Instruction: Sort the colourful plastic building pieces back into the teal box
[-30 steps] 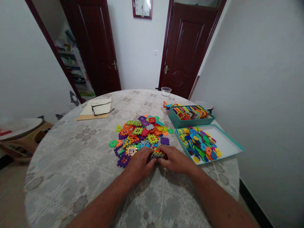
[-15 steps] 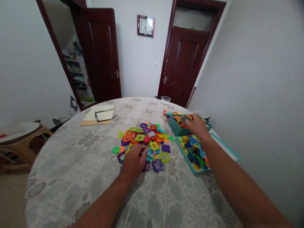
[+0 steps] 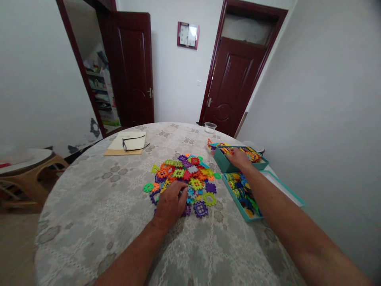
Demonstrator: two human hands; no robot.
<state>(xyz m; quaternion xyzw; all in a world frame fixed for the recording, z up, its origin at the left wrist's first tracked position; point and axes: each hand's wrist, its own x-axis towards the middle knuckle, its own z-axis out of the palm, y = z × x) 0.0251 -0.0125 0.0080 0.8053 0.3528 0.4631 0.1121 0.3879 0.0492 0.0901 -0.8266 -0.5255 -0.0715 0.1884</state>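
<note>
My left hand (image 3: 169, 201) rests at the near side of a heap of colourful plastic building pieces (image 3: 178, 173), its fingers loosely curved and thumb apart. It touches the heap, and its fingertips are partly hidden. My right hand (image 3: 240, 159) reaches over the near left edge of a teal box (image 3: 222, 160) filled with rows of coloured pieces. Its fingers are bent closed and point down inside; whatever they hold is hidden. Nearer to me lies a shallow teal tray (image 3: 236, 201) with yellow, blue and green pieces, partly covered by my right forearm.
Eyeglasses (image 3: 131, 149) lie on papers (image 3: 114, 144) at the table's far left. A clear plastic bowl (image 3: 210, 127) stands at the far edge. More coloured pieces (image 3: 212, 144) sit behind the teal box. A wall borders the right; a wooden stool (image 3: 38, 180) stands left.
My right hand has moved down and left into the teal box; the grey piece it held is out of sight. My left hand stays by the heap. The view has shifted slightly.
</note>
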